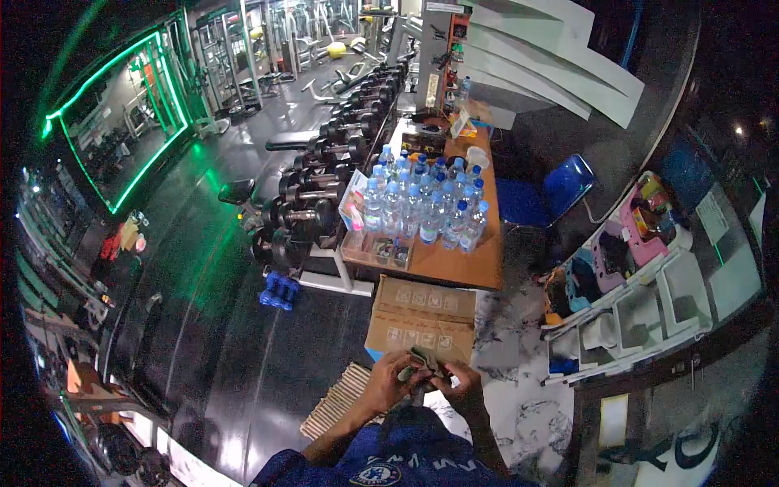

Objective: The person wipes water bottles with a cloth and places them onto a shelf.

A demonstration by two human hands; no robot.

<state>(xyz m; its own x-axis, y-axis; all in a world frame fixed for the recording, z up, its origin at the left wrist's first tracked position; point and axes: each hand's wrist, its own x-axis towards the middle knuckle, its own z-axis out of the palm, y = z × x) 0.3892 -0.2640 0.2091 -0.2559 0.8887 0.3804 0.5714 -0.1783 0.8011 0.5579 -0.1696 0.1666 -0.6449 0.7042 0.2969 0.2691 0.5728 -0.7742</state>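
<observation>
Close in front of the blue shirt, my left hand (388, 381) and my right hand (461, 385) meet around a small greenish folded piece (424, 362) that looks like paper or cloth. Fingers of both hands pinch it. Just beyond them is a closed cardboard box (422, 316) with printed symbols. Behind the box stands a wooden table (462, 269) bearing many clear water bottles (414, 203) with blue caps. A clear compartment tray (376, 249) with small items sits at the table's near left corner.
A rack of dumbbells (316, 191) runs along the table's left side. Small blue dumbbells (278, 290) lie on the dark floor. A blue chair (545, 193) stands right of the table. Farther right are white bins (637, 321) and a pink basket (641, 231). A slatted mat (341, 399) lies at lower left.
</observation>
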